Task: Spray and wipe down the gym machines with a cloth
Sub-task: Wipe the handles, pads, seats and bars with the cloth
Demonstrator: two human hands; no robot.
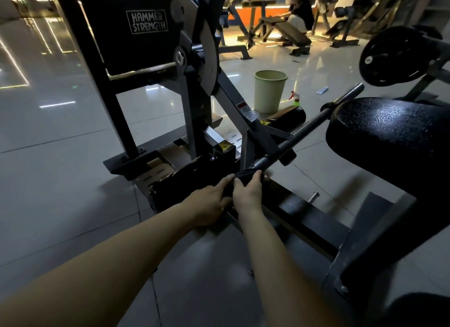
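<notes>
Head view: wiping the bar [287, 151]
Both hands [211, 202] [247, 192] clenched on soft, limp cloth [243, 178]; best bunched round the bar

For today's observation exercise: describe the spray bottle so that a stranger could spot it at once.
Find the black machine marked Hammer Strength. On the pale tiled floor behind it stands a light green bucket. The spray bottle stands just right of it, small, bright green with a red trigger.
</notes>
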